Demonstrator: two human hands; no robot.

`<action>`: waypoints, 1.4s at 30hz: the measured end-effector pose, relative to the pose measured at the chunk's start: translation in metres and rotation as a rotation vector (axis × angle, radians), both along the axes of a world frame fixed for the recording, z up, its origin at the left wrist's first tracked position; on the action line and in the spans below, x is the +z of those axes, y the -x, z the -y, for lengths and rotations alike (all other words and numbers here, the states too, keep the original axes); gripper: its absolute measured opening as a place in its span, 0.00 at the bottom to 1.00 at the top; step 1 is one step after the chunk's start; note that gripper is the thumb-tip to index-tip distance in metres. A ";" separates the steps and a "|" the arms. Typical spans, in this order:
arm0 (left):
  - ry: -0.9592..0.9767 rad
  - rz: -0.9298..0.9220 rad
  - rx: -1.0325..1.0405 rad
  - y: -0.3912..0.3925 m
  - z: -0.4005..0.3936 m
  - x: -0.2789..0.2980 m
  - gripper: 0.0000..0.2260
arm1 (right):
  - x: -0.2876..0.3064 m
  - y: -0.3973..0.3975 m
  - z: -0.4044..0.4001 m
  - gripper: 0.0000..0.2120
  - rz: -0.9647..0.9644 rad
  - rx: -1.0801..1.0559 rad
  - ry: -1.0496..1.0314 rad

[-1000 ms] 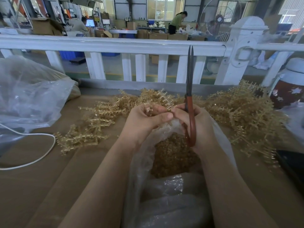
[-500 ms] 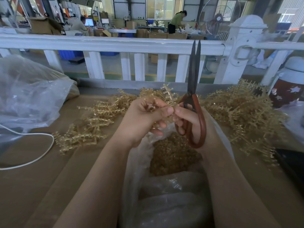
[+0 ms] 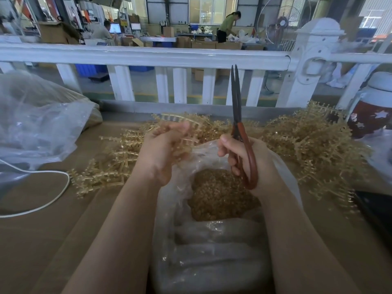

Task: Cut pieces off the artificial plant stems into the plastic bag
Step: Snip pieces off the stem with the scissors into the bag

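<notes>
Moved: we are swinging the left hand (image 3: 163, 151) leftward, gripping a stem (image 3: 186, 122).
Right hand (image 3: 241, 158): clutching scissors (image 3: 239, 128), blades nearly closed.
Handling: stems are seeming light, springy; we are pinching the spine over the plastic bag (image 3: 282, 166).

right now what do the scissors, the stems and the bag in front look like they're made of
Scissors: dark, dull metal blades by the look; the looped handles look coated in glossy reddish-brown paint or plastic.
Stems: likely moulded plastic, pale translucent gold with a slight sheen and rows of stubby prongs.
Plastic bag: thin clear film, wrinkled and glinting, the cut pieces visible through it.
</notes>
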State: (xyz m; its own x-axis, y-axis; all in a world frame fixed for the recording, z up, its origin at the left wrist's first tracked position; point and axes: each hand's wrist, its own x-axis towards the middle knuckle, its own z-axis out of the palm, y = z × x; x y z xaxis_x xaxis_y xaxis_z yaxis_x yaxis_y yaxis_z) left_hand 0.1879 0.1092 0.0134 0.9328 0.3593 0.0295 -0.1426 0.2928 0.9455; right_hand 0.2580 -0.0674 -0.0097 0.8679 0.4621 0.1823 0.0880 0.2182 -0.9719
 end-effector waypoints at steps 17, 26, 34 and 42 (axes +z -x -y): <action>-0.287 0.143 0.442 0.004 -0.025 -0.010 0.05 | -0.002 0.003 -0.007 0.08 0.088 -0.102 0.201; 0.016 0.603 0.022 0.010 -0.016 0.012 0.04 | -0.001 0.002 -0.008 0.05 0.102 -0.118 0.188; -0.154 -0.189 -0.529 0.009 0.007 -0.001 0.07 | -0.003 0.000 -0.008 0.05 0.039 -0.153 0.121; -0.238 -0.209 -0.125 -0.006 0.008 -0.016 0.06 | -0.003 0.001 -0.013 0.04 0.100 -0.216 0.281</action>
State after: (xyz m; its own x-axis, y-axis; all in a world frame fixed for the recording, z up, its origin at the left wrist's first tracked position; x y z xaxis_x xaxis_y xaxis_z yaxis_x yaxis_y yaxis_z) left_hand 0.1934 0.1009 -0.0023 0.9640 0.2475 -0.0974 0.0843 0.0630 0.9945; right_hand 0.2565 -0.0542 -0.0129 0.9354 0.3139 0.1630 0.2003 -0.0902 -0.9756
